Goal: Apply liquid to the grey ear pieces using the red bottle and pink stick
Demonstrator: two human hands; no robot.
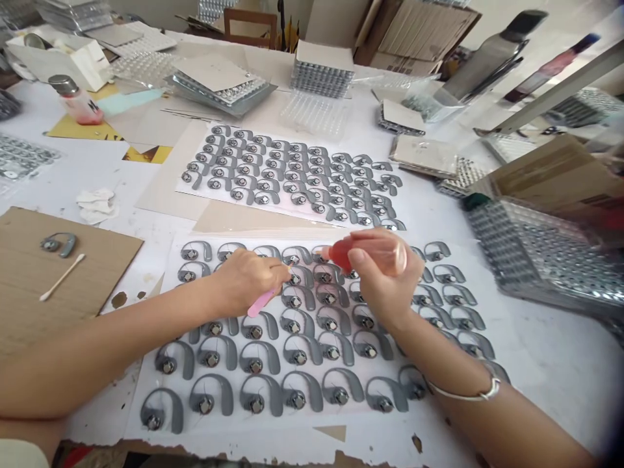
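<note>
My left hand (251,279) is closed around a slim tool with a flat pink end (262,303). Its tip, near the grey ear-hook pieces, is too small to make out. In my right hand (392,286) lies a squeeze bottle of red liquid (341,253), tilted on its side with the nozzle pointing left. That nozzle is over an ear-hook piece (322,253) in the back row. Rows of these ear-hook earphone parts (256,393), each with a round metallic part and thin wires, cover the white sheet (131,422) under both hands.
Behind lies a second sheet of ear-hook parts (295,166). A cardboard piece (29,260) at left carries one ear-hook part (58,244) and a cotton swab (62,277). Stacked trays (322,71) stand at the back; more trays (546,253) are at right.
</note>
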